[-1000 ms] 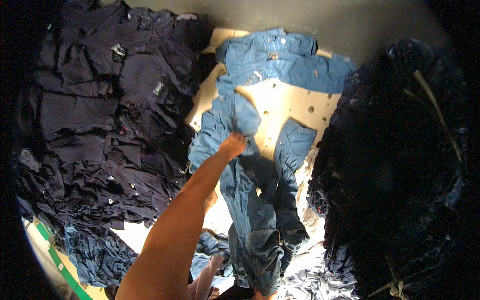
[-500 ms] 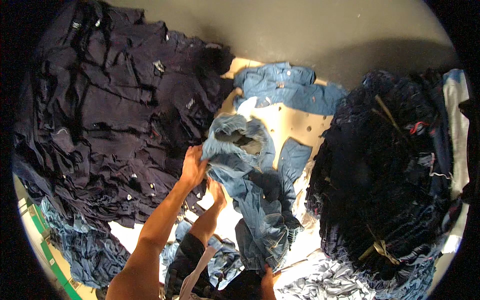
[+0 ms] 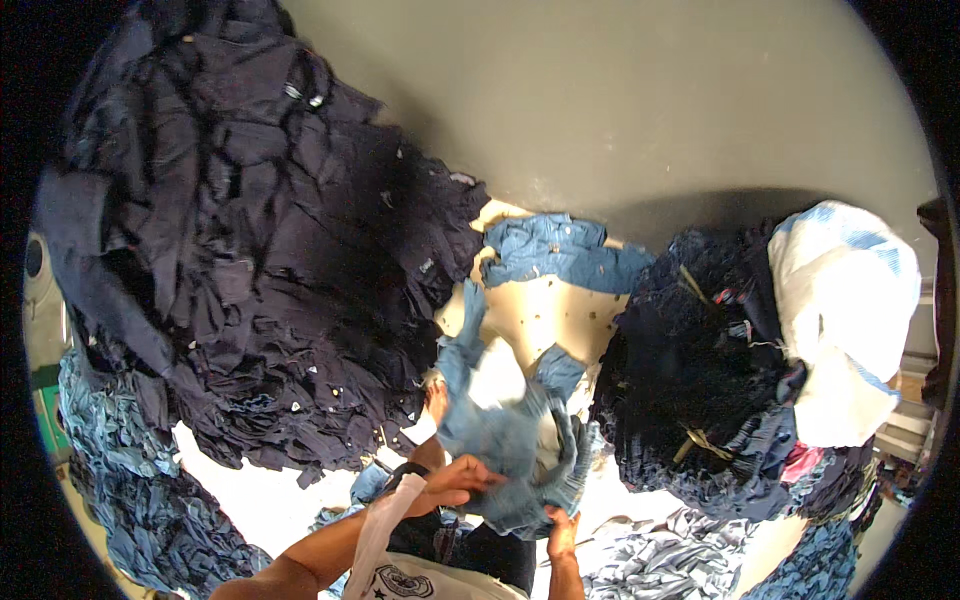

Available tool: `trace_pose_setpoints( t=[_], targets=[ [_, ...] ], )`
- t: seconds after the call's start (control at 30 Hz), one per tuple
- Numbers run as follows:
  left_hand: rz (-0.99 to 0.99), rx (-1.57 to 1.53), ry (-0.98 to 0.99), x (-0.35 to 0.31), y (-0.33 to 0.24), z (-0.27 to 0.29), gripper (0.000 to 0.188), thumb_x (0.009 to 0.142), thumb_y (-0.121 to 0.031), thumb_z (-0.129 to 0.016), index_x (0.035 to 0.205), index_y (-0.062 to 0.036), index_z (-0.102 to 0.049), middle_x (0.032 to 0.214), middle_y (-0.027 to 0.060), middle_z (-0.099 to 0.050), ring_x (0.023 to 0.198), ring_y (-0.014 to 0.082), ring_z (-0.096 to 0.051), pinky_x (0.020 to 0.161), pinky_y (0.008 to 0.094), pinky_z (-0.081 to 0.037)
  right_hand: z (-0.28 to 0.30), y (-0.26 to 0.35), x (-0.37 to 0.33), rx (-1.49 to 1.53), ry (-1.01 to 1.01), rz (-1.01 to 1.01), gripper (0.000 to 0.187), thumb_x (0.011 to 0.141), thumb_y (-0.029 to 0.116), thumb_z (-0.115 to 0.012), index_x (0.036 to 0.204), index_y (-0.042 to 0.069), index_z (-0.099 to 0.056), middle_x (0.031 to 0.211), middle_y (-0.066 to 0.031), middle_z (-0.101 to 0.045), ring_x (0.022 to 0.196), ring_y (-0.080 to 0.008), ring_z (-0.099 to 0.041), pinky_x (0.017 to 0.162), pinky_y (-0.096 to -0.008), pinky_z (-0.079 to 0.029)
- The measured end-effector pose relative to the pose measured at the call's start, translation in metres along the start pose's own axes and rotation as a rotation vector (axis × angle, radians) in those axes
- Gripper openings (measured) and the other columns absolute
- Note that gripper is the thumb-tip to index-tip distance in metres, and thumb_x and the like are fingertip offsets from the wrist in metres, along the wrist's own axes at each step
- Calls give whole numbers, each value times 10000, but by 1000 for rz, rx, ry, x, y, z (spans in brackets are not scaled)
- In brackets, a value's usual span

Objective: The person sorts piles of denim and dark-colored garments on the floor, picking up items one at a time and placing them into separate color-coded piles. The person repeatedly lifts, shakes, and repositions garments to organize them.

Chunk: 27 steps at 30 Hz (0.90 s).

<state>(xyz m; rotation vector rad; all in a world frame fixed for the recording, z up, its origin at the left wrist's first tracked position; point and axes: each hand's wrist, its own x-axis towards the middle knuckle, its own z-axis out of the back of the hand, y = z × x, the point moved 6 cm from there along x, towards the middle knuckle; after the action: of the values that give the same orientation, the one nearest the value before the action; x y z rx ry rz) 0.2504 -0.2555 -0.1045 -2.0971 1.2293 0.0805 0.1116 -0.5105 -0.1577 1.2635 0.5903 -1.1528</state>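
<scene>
A pair of blue jeans (image 3: 490, 435) is bunched up in front of me, partly smeared by motion, with a pale patch at its upper part. My right hand (image 3: 563, 533) grips the lower right edge of the denim, thumb on top. From the left, my left hand (image 3: 458, 482) reaches against the lower left side of the jeans, fingers stretched out and touching the cloth. Beyond lies another folded blue denim garment (image 3: 565, 252) on a tan board with holes (image 3: 540, 315).
A big heap of dark garments (image 3: 270, 260) rises on the left. On the right stand a dark bundle of clothes (image 3: 690, 390) and a white sack (image 3: 850, 310). Grey-white cloth (image 3: 665, 560) lies at lower right, blue denim (image 3: 150, 510) at lower left. My bare foot (image 3: 436, 400) rests beside the jeans.
The jeans have come nearer and are more bunched. My left hand has left their far upper end and drawn back toward me. My right hand has risen slightly, still gripping the denim.
</scene>
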Motion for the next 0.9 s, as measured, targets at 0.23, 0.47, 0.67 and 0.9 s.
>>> trace_pose_setpoints(
  t=[0.23,0.47,0.67,0.9],
  targets=[
    [257,823,-438,-12,11,-25,974,749,-613,-676,1353,87,-370,1315,274,-495,1157,355,-541,1003,387,-397,-39,84,-119,-266,264,299,381,678,186,-759,907,-97,-643,838,-135,-684,756,-203,-633,704,-333,-508],
    [48,417,-897,-143,1,-3,540,699,-321,-724,1081,49,-635,924,129,-670,816,215,-617,676,330,-488,62,127,-92,-103,185,562,407,708,225,-728,950,-84,-623,925,-143,-670,835,-242,-606,799,-334,-466],
    [-277,459,-1270,-201,48,-60,472,707,-242,-692,1059,60,-606,916,196,-650,852,239,-630,736,376,-505,127,162,-105,-262,114,567,602,727,246,-696,1186,-101,-518,1182,-184,-564,1079,-288,-519,955,-349,-373],
    [-610,397,-1400,-275,106,-214,381,772,-155,-622,1104,31,-622,1023,162,-674,996,222,-612,899,370,-468,106,167,-141,-303,447,693,557,755,159,-652,1207,-120,-486,1189,-180,-560,1058,-278,-535,946,-334,-382]
  ],
)
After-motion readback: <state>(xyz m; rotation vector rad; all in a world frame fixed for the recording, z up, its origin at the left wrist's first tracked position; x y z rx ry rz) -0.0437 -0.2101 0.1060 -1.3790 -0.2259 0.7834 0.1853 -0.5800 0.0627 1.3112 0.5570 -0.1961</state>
